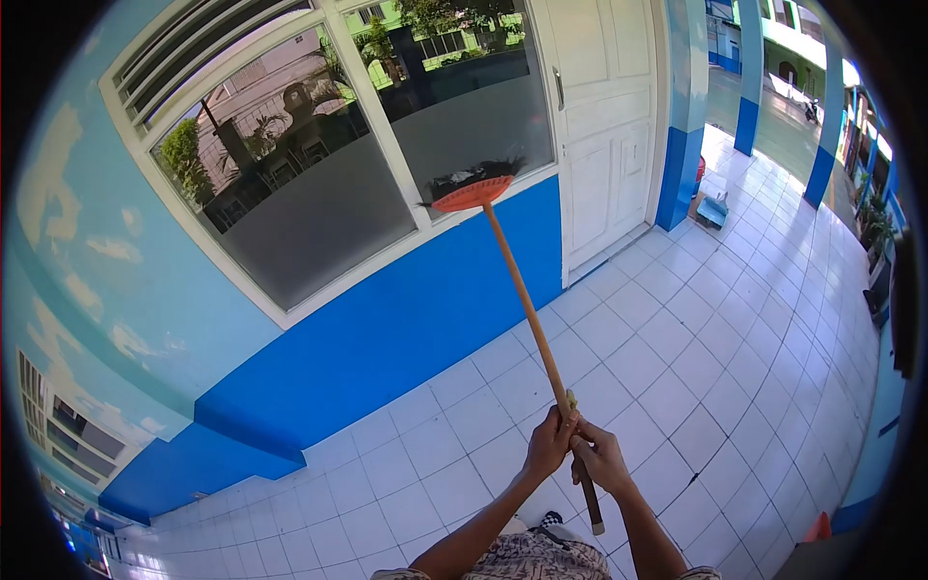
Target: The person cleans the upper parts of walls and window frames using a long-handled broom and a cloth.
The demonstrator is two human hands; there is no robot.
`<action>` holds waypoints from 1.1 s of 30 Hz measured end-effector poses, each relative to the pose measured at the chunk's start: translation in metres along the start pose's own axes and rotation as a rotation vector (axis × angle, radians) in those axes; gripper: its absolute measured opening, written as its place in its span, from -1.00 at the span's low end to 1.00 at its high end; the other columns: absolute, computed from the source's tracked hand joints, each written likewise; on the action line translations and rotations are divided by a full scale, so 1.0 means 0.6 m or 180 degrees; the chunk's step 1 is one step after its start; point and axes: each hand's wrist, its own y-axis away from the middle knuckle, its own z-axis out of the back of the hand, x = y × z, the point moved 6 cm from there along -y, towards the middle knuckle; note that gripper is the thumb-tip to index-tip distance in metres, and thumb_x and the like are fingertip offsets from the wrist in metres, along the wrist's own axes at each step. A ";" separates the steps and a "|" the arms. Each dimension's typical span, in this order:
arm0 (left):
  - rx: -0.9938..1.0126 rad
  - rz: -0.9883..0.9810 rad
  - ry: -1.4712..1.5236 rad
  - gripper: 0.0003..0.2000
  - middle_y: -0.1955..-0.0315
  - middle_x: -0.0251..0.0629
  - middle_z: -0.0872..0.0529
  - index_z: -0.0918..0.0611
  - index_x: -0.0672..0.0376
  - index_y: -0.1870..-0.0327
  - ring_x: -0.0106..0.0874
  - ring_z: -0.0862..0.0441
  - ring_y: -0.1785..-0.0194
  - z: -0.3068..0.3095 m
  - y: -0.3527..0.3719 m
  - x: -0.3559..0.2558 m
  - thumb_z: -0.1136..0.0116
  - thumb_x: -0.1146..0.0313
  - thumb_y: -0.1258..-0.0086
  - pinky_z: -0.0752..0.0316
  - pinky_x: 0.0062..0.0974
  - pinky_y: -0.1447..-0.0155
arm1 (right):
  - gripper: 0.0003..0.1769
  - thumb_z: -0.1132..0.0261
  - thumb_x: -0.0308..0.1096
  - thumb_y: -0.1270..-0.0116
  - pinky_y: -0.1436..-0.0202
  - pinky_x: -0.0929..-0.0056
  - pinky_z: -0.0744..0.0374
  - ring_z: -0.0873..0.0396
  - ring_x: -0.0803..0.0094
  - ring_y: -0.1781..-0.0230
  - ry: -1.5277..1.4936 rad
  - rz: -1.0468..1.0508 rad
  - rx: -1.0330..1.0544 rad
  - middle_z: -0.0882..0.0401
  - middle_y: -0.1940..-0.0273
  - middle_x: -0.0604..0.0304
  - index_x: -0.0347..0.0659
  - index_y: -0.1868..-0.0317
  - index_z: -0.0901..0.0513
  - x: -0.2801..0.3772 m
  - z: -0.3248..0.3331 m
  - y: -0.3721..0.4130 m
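A broom with a long wooden handle, an orange head and dark bristles is raised in front of me. Its bristles overlap the lower part of the window, near the sill. My left hand is wrapped round the handle, with something small and yellowish at the grip. Just beside it, my right hand also grips the handle. The dark lower end of the handle sticks out below both hands, toward my body.
The wall is blue below and painted with sky above. A white door stands right of the window. A light blue dustpan lies on the white tiled floor by a blue pillar. Something orange shows at lower right.
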 end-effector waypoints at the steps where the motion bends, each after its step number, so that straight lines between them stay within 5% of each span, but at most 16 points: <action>1: 0.0208 -0.0043 -0.0343 -0.64 0.46 -0.34 -0.61 -0.55 0.17 0.06 -0.55 -0.55 0.41 -0.016 -0.023 -0.002 0.06 0.02 -0.63 -0.45 -0.51 0.28 | -0.54 -0.15 -0.40 -0.50 0.69 0.55 -0.49 -0.43 0.59 0.76 -0.0036 0.0111 -0.0446 -0.51 0.51 0.26 -0.35 -0.35 -0.46 -0.001 0.020 -0.013; 2: -0.0125 -0.0824 -0.0865 -0.65 0.54 -0.36 -0.56 -0.54 0.17 0.10 -0.56 -0.51 0.48 -0.017 -0.046 -0.010 0.08 0.03 -0.64 -0.40 -0.49 0.35 | -0.55 -0.15 -0.41 -0.49 0.71 0.53 -0.47 -0.44 0.59 0.75 -0.0059 0.0228 -0.0906 -0.48 0.55 0.28 -0.35 -0.34 -0.47 -0.001 0.043 -0.026; 4: 0.0073 -0.0396 -0.0511 -0.61 0.57 -0.39 -0.56 -0.55 0.18 0.11 -0.56 -0.51 0.48 -0.017 -0.074 0.010 0.10 -0.01 -0.64 -0.41 -0.46 0.36 | -0.54 -0.15 -0.42 -0.48 0.73 0.51 -0.44 -0.43 0.58 0.76 0.0319 0.0295 -0.1117 -0.44 0.58 0.30 -0.35 -0.35 -0.47 -0.003 0.080 -0.054; 8: -0.0218 0.0064 -0.0712 -0.51 0.26 -0.22 -0.78 -0.61 0.13 -0.03 -0.32 -0.71 0.20 0.011 -0.133 0.130 0.13 -0.15 -0.60 -0.54 -0.38 0.04 | -0.48 -0.16 -0.43 -0.47 0.76 0.57 -0.42 -0.39 0.64 0.77 0.0840 0.0522 -0.1526 -0.43 0.53 0.33 -0.44 -0.39 -0.40 -0.002 0.176 -0.085; 12: -0.0500 0.0482 -0.0754 -0.50 0.29 -0.18 -0.75 -0.62 0.15 -0.01 -0.33 -0.69 0.21 0.043 -0.196 0.187 0.15 -0.14 -0.60 -0.52 -0.37 0.05 | -0.28 -0.24 -0.40 -0.44 0.62 0.49 -0.62 -0.48 0.54 0.67 -0.0533 0.0765 -0.1099 -0.55 0.32 0.14 -0.28 -0.54 -0.18 0.098 0.252 -0.217; 14: -0.0586 0.0641 -0.0791 -0.49 0.32 -0.17 -0.73 -0.63 0.15 0.00 -0.33 -0.67 0.24 0.040 -0.237 0.186 0.16 -0.14 -0.60 -0.51 -0.36 0.07 | -0.43 -0.15 -0.36 -0.52 0.72 0.60 -0.42 -0.38 0.62 0.68 -0.1103 0.0543 -0.0795 -0.47 0.37 0.23 -0.34 -0.47 -0.30 0.106 0.329 -0.362; 16: -0.0718 0.0591 -0.0590 -0.49 0.35 -0.17 -0.70 -0.63 0.16 -0.01 -0.36 -0.64 0.25 0.039 -0.273 0.164 0.16 -0.15 -0.60 -0.50 -0.37 0.07 | -0.55 -0.06 -0.38 -0.56 0.76 0.65 -0.30 -0.30 0.66 0.71 -0.0557 0.0443 -0.1115 -0.38 0.44 0.30 -0.36 -0.38 -0.44 0.154 0.355 -0.421; 22: -0.0929 0.0646 -0.0095 -0.47 0.28 -0.16 -0.69 -0.60 0.21 -0.04 -0.40 -0.59 0.19 0.038 -0.356 0.158 0.17 -0.14 -0.61 -0.47 -0.42 -0.01 | -0.52 -0.01 -0.41 -0.56 0.83 0.61 -0.35 -0.32 0.66 0.77 0.0430 0.0360 -0.1928 -0.37 0.50 0.33 -0.42 -0.40 -0.39 0.164 0.384 -0.393; 28: -0.1117 0.0822 0.0439 -0.45 0.28 -0.22 -0.68 -0.61 0.25 -0.01 -0.43 -0.63 0.21 0.012 -0.380 0.161 0.20 -0.13 -0.63 -0.52 -0.43 0.01 | -0.51 -0.09 -0.40 -0.53 0.79 0.51 -0.35 -0.32 0.61 0.77 0.0917 0.0101 -0.0371 -0.36 0.54 0.36 -0.40 -0.40 -0.41 0.115 0.274 -0.384; 31: -0.1264 0.1053 0.0956 -0.44 0.30 -0.25 -0.68 -0.61 0.26 0.02 -0.45 -0.66 0.27 -0.013 -0.362 0.131 0.24 -0.13 -0.64 -0.58 -0.45 0.07 | -0.49 -0.17 -0.38 -0.52 0.76 0.62 -0.27 -0.30 0.69 0.71 -0.0784 -0.0728 0.0869 -0.47 0.42 0.29 -0.39 -0.40 -0.41 0.102 0.280 -0.345; 33: -0.1244 0.1262 0.1048 -0.43 0.32 -0.28 -0.69 -0.60 0.26 0.02 -0.48 -0.69 0.30 -0.036 -0.341 0.132 0.28 -0.12 -0.65 -0.63 -0.46 0.14 | -0.49 -0.17 -0.39 -0.51 0.76 0.63 -0.27 -0.30 0.69 0.70 -0.0751 -0.0792 0.1061 -0.47 0.42 0.28 -0.39 -0.41 -0.40 0.103 0.306 -0.321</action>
